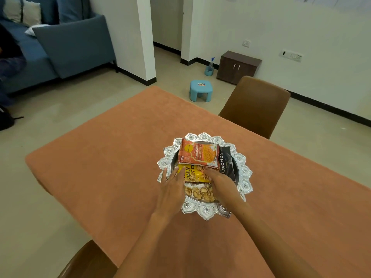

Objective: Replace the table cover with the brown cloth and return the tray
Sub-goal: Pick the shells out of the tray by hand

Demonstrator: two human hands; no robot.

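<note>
On the brown cloth (pixel 112 157) we are resting the tray (pixel 246 185), so the job is looking nearly finished. Our left hand (pixel 170 189) and right hand (pixel 220 183) are lying on it, fingers straight.

Table cloth (pixel 120 157) is a plain orangey brown. The tray (pixel 246 185) is shiny silver with an embossed petal rim. On it: an orange-red snack packet (pixel 198 154), a yellow pistachio packet (pixel 192 174), a black almonds packet (pixel 226 163). Brown chairs (pixel 255 105), light blue stool (pixel 201 90), blue-grey sofa (pixel 74 43).
</note>
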